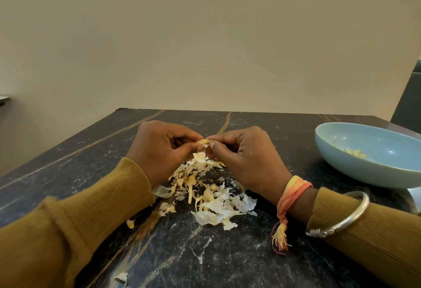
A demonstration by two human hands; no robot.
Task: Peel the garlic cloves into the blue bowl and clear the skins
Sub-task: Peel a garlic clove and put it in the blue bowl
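Peeling a clove above the skin pile

Peeling step, mid-task. The left hand [159, 149] and right hand [246, 158] meet over the desk [205, 253], and the curled fingers [182, 137] of both pinch one garlic clove [203, 141] between them. Loose skins [211, 196] and a few unpeeled cloves lie just below. The blue bowl [364, 174] sits well to the right, with some peeled cloves [355, 153] inside. Next, likely: strip off the last skin, let it fall, then carry the clove right to the bowl. Clearing the skins is not yet begun.

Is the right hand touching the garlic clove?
Touching. The head view shows the right hand pinching one end of the garlic clove, the left hand holding the other.
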